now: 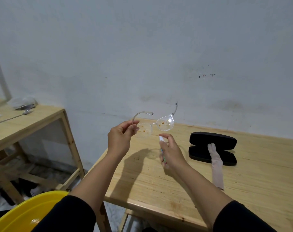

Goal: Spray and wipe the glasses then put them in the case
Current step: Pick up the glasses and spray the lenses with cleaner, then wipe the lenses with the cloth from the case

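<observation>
Our left hand (pixel 119 137) pinches one temple of the clear glasses (pixel 156 125), lifting them above the wooden table (pixel 159 181), lenses dotted orange; our right hand (pixel 171 150) wraps a small spray bottle (pixel 161 139), forefinger on its top, just below them; the open black case (pixel 212 148) lies well right, cloth (pixel 217 164) draped across it

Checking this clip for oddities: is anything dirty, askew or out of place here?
Yes. Both lenses of the glasses carry orange-brown specks. A cloth is draped across the open case, trailing onto the table. Dark spots mark the wall.
</observation>
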{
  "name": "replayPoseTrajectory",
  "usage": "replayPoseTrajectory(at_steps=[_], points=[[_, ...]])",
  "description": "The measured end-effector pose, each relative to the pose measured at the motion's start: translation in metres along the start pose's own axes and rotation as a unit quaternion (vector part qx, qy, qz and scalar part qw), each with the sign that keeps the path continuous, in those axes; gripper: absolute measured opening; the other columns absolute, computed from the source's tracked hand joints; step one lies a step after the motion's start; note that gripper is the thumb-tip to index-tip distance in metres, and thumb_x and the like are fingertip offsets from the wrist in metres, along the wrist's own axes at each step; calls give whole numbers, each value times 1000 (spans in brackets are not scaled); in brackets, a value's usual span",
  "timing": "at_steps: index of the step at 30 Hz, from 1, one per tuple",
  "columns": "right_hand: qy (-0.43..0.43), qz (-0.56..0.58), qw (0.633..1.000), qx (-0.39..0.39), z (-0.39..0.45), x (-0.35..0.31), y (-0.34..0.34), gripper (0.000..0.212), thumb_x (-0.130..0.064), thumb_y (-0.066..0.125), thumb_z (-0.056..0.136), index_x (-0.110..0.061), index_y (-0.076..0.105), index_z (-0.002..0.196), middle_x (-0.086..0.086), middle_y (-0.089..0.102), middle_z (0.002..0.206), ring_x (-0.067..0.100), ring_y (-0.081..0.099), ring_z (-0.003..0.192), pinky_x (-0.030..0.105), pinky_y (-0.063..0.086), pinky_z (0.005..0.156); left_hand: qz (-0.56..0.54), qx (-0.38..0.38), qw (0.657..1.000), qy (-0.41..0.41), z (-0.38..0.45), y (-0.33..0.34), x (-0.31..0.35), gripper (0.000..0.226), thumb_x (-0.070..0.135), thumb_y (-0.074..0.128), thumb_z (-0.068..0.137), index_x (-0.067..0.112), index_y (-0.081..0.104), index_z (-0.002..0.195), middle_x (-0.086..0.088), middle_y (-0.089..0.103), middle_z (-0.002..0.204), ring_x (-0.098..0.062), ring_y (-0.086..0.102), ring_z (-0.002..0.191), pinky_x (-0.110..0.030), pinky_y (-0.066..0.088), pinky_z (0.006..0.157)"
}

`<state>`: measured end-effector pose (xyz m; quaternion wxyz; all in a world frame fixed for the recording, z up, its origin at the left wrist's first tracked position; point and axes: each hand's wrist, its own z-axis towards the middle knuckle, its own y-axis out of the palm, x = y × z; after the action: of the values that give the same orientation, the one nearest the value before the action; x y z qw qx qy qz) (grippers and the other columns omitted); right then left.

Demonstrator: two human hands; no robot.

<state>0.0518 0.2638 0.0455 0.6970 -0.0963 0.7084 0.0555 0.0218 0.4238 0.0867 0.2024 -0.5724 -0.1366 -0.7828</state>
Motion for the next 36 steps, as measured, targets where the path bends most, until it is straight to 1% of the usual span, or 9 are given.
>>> replayPoseTrajectory(at_steps=[2, 5, 7, 8, 11, 15, 25, 29, 36], points=[[-64, -101, 990, 69, 0, -3, -12, 26, -23, 43, 94, -35, 53, 114, -2, 51, 73, 15, 48, 53, 23, 39, 41, 4, 5, 1000, -1, 2, -2, -1, 17, 13, 58, 90, 24, 70, 93, 2, 72, 81, -10, 70, 82, -26, 52, 87], [-143, -157, 966, 149, 1, -12, -34, 32, -17, 51, 92, -22, 59, 122, -8, 56, 84, 12, 53, 76, 4, 42, 61, 15, 15, 1000, 4, 2, -1, 0, 18, 15, 58, 90, 30, 69, 90, 4, 72, 80, -12, 70, 84, -26, 50, 88], [-173, -162, 955, 176, -1, -18, -49, 32, -17, 56, 90, -24, 61, 120, -11, 58, 86, 12, 56, 85, 20, 53, 75, 21, 16, 1000, 7, 1, 3, 3, 17, 17, 58, 90, 29, 69, 91, 5, 71, 80, -11, 69, 85, -23, 49, 84], [-183, -162, 952, 187, -4, -22, -57, 31, -18, 57, 89, -26, 62, 118, -11, 60, 86, 12, 59, 86, 26, 56, 74, 22, 14, 1000, 9, 1, 5, 4, 16, 17, 58, 90, 28, 69, 93, 5, 71, 80, -10, 69, 85, -22, 49, 82], [-217, -162, 934, 233, -12, -33, -81, 28, -19, 61, 88, -27, 65, 114, -5, 65, 85, 5, 64, 79, 1, 44, 55, 23, 5, 1000, 17, 0, 16, 9, 16, 16, 57, 90, 26, 70, 94, 6, 71, 81, -7, 68, 83, -22, 49, 83], [-257, -176, 902, 298, -28, -48, -113, 28, -15, 67, 83, -21, 69, 110, -8, 66, 85, 3, 63, 75, 14, 50, 76, 17, -26, 999, 30, -5, 40, 15, 18, 16, 56, 91, 28, 69, 94, 7, 70, 82, -6, 68, 83, -24, 49, 86], [-213, -219, 866, 397, -89, -49, -219, 28, -16, 65, 84, -19, 65, 112, -3, 65, 88, 9, 61, 77, 14, 46, 76, -27, -119, 992, 32, -34, 121, 28, 20, 13, 60, 88, 31, 70, 88, 13, 71, 74, 5, 67, 70, -33, 50, 94], [-180, -240, 849, 435, -115, -41, -260, 26, -15, 63, 86, -17, 62, 112, 2, 66, 93, 12, 61, 81, 1, 40, 65, -39, -148, 988, 27, -44, 150, 31, 21, 13, 60, 88, 31, 69, 87, 15, 71, 67, 6, 66, 69, -31, 50, 92], [-117, -315, 816, 471, -169, -31, -310, 25, -14, 58, 91, -13, 56, 115, 10, 68, 107, 16, 60, 91, 36, 53, 85, -43, -189, 980, 35, -60, 190, 32, 18, 12, 63, 86, 26, 70, 96, 28, 68, 64, 10, 65, 69, -20, 51, 84]])
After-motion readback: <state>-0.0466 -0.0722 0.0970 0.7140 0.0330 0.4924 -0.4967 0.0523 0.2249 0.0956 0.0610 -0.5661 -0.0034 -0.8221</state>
